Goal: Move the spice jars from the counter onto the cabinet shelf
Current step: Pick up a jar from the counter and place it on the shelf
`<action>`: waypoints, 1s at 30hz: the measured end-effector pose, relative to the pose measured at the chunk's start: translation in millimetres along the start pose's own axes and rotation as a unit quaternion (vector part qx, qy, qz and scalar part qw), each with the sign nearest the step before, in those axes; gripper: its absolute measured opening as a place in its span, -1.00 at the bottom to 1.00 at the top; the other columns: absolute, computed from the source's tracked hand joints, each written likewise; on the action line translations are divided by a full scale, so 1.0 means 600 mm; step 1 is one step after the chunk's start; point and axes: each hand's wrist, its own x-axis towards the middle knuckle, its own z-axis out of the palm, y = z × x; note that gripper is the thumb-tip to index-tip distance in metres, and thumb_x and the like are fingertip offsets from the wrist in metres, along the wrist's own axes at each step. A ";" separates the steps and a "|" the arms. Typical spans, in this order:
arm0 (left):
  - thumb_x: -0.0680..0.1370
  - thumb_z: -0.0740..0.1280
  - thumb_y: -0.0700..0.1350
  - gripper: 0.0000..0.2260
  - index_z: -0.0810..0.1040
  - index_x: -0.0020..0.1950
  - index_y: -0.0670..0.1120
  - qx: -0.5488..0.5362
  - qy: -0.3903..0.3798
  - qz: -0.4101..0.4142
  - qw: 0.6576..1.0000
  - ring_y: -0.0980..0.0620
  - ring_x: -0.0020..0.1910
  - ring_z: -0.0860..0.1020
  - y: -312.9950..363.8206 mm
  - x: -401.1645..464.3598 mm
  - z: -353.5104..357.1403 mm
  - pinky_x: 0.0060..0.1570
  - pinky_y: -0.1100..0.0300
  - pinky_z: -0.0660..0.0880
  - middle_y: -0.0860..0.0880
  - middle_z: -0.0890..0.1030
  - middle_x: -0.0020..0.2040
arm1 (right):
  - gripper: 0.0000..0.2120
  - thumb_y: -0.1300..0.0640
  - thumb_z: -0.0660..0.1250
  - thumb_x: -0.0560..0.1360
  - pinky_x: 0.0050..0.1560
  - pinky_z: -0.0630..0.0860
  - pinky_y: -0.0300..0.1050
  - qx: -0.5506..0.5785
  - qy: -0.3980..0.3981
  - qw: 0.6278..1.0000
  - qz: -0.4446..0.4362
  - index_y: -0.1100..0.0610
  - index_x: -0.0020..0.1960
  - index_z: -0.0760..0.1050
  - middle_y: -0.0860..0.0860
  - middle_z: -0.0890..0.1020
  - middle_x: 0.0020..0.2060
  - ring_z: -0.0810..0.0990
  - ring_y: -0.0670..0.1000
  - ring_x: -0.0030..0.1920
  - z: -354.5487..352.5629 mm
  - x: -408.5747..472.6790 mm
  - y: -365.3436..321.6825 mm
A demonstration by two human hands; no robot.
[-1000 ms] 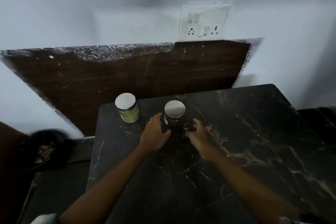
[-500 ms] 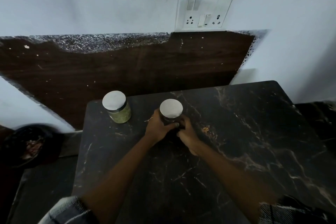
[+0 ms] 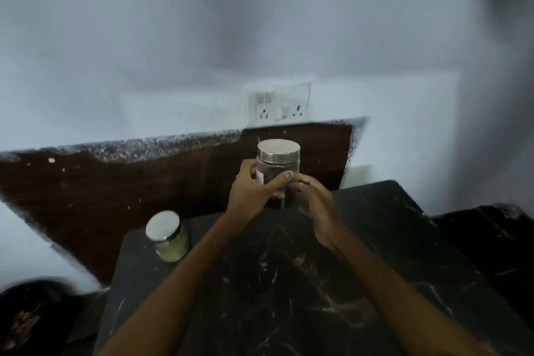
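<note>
Left hand [image 3: 250, 192] gripping dark jar [image 3: 278, 173], white label unreadable, steel lid

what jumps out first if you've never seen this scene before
The eye lands on the dark jar with a silver lid, held up in mid-frame by the left hand, with the right hand touching its side. Next comes the green-filled jar standing alone at the back left of the black marble counter. Behind them, a white switch plate sits on the wall.
</note>
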 end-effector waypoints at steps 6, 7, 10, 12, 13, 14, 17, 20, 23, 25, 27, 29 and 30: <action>0.34 0.42 0.24 -0.55 0.49 0.10 0.04 -0.073 0.007 0.098 0.993 0.26 -0.05 0.58 0.190 0.011 0.005 -0.17 0.40 0.50 0.15 0.59 0.01 | -0.62 -0.16 0.21 0.50 -0.01 0.57 0.07 0.252 -0.127 0.959 0.024 0.03 0.18 0.54 0.12 0.60 0.18 0.60 0.16 0.15 -0.041 -0.025 -0.135; 0.35 0.42 0.24 -0.58 0.50 0.08 0.04 -0.085 0.011 0.110 0.990 0.22 -0.05 0.60 0.222 0.012 0.005 -0.15 0.34 0.52 0.15 0.60 -0.01 | -0.55 -0.21 0.22 0.46 0.00 0.58 0.11 0.282 -0.170 0.944 0.024 0.05 0.21 0.52 0.16 0.59 0.19 0.59 0.20 0.16 -0.047 -0.032 -0.159; 0.29 0.39 0.34 -0.51 0.53 0.06 0.06 -0.106 0.016 0.140 0.984 0.09 -0.02 0.63 0.299 0.004 0.004 -0.01 0.11 0.57 0.13 0.63 -0.03 | -0.35 -0.30 0.21 0.42 0.09 0.55 0.17 0.323 -0.267 0.908 0.014 0.11 0.34 0.42 0.26 0.52 0.26 0.54 0.28 0.22 -0.054 -0.055 -0.222; 0.22 0.34 0.43 -0.44 0.54 0.04 0.08 -0.108 0.013 0.158 0.981 0.10 -0.03 0.63 0.339 -0.001 0.000 0.00 0.07 0.57 0.12 0.64 -0.05 | -0.31 -0.30 0.24 0.41 0.12 0.54 0.15 0.354 -0.292 0.889 0.010 0.13 0.36 0.39 0.28 0.52 0.26 0.53 0.28 0.23 -0.053 -0.070 -0.261; 0.21 0.33 0.46 -0.44 0.54 0.02 0.10 -0.108 0.007 0.167 0.980 0.12 -0.04 0.64 0.356 -0.005 -0.004 0.00 0.08 0.57 0.11 0.64 -0.05 | -0.32 -0.29 0.27 0.40 0.11 0.55 0.13 0.376 -0.294 0.879 0.009 0.13 0.35 0.39 0.27 0.53 0.24 0.55 0.27 0.22 -0.051 -0.078 -0.276; 0.22 0.33 0.48 -0.44 0.54 -0.01 0.11 -0.110 -0.003 0.176 0.978 0.13 -0.05 0.64 0.375 -0.009 -0.007 0.00 0.09 0.57 0.10 0.64 -0.06 | -0.34 -0.26 0.31 0.38 0.08 0.56 0.10 0.396 -0.293 0.870 0.006 0.13 0.33 0.41 0.27 0.55 0.21 0.57 0.26 0.19 -0.051 -0.086 -0.292; 0.25 0.26 0.43 -0.51 0.53 0.00 0.13 -0.111 -0.035 0.196 0.974 0.15 -0.06 0.63 0.417 -0.018 -0.014 -0.02 0.17 0.56 0.11 0.64 -0.03 | -0.46 -0.19 0.37 0.38 0.01 0.60 0.07 0.448 -0.278 0.849 -0.018 0.18 0.18 0.49 0.30 0.60 0.11 0.61 0.25 0.12 -0.045 -0.107 -0.329; 0.33 0.27 0.34 -0.54 0.54 0.09 0.10 -0.112 -0.060 0.218 0.968 0.17 -0.06 0.65 0.444 -0.029 -0.017 -0.05 0.26 0.54 0.10 0.67 -0.02 | -0.57 -0.09 0.37 0.42 0.09 0.58 0.11 0.466 -0.270 0.840 -0.075 0.19 0.15 0.49 0.33 0.56 0.16 0.58 0.27 0.16 -0.042 -0.128 -0.361; 0.35 0.28 0.31 -0.57 0.53 0.07 0.06 -0.095 -0.075 0.234 0.965 0.21 -0.03 0.64 0.453 -0.039 -0.016 -0.06 0.30 0.51 0.13 0.67 -0.03 | -0.64 0.08 0.40 0.39 0.05 0.59 0.14 0.449 -0.231 0.847 -0.166 0.17 0.12 0.42 0.31 0.55 0.15 0.60 0.30 0.13 -0.038 -0.140 -0.383; 0.35 0.27 0.30 -0.55 0.53 0.09 0.05 -0.093 -0.082 0.236 0.964 0.21 0.01 0.62 0.456 -0.044 -0.016 -0.02 0.28 0.52 0.14 0.65 -0.01 | -0.52 0.14 0.43 0.33 -0.03 0.63 0.05 0.389 -0.166 0.875 -0.237 0.07 0.17 0.32 0.28 0.54 0.16 0.63 0.24 0.08 -0.037 -0.147 -0.393; 0.33 0.26 0.30 -0.43 0.49 0.25 0.03 -0.107 -0.082 0.226 0.965 0.12 0.16 0.57 0.459 -0.048 -0.016 0.17 0.12 0.50 0.09 0.60 0.15 | -0.43 0.12 0.48 0.26 -0.03 0.63 -0.02 0.316 -0.088 0.895 -0.304 -0.04 0.16 0.28 0.17 0.51 0.19 0.67 0.14 0.04 -0.036 -0.156 -0.399; 0.33 0.27 0.27 -0.40 0.46 0.31 0.03 -0.133 -0.082 0.215 0.964 0.07 0.21 0.54 0.464 -0.052 -0.017 0.21 0.07 0.48 0.07 0.56 0.23 | -0.42 0.08 0.50 0.21 0.01 0.62 -0.09 0.245 -0.025 0.903 -0.352 -0.18 0.09 0.27 0.02 0.48 0.18 0.68 0.03 0.01 -0.037 -0.163 -0.402; 0.35 0.27 0.25 -0.47 0.50 0.26 0.05 -0.143 -0.083 0.216 0.962 0.09 0.18 0.55 0.467 -0.054 -0.018 0.16 0.12 0.51 0.09 0.57 0.20 | -0.42 0.07 0.50 0.22 0.02 0.61 -0.12 0.215 -0.008 0.905 -0.367 -0.22 0.07 0.25 -0.03 0.45 0.19 0.66 0.00 0.03 -0.037 -0.165 -0.403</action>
